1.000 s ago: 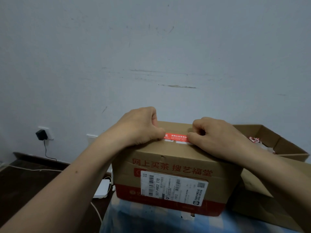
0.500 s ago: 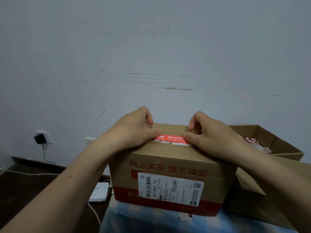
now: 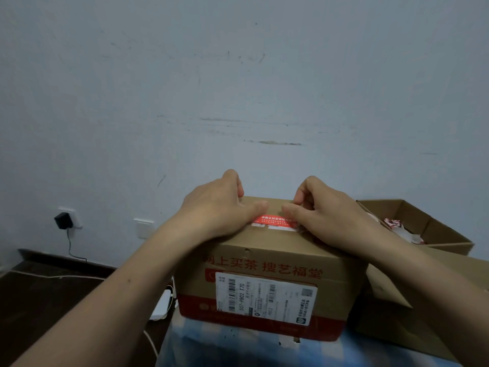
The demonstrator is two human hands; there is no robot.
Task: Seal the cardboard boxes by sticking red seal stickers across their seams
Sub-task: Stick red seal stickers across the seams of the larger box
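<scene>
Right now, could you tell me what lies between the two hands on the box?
The red seal sticker, flat on the cardboard box, between left hand and right hand; seen in head view.

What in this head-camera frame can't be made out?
Both ends of the red seal sticker: covered by the left hand and right hand, head view.
Whether the hands pinch or only press it: fingertips hidden.
Seam on the cardboard box top: seen edge-on, under the hands.
White shipping label small print: too small, blurred.
Open box at right: contents mostly behind its wall.
</scene>
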